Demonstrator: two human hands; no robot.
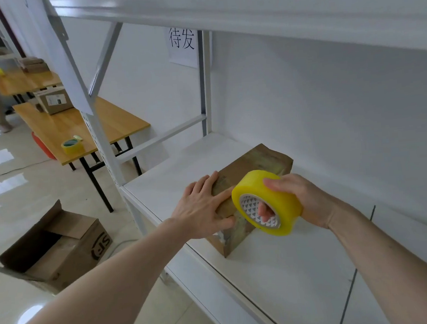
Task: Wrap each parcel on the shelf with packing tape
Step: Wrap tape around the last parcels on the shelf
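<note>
Brown cardboard parcel (255, 164) is sitting on the white shelf (281, 272), near its front-left corner, long side running toward the back wall. Left hand (206, 209) is lying flat on the parcel's near top, fingers spread and straight, thumb pressing down along the near edge. Right hand (297, 201) is gripping a yellow packing tape roll (267, 202): fingers hooked through the core, thumb curled over the outer rim. Roll is hovering right at the parcel's near right side, partly covering it; cannot tell whether tape is touching the box. Shiny tape is already showing on the parcel's near end face. Left of the shelf, a second yellow tape roll (72, 146) is lying on a wooden table (116, 123), and an open SF carton (60, 249) is standing on the floor.
</note>
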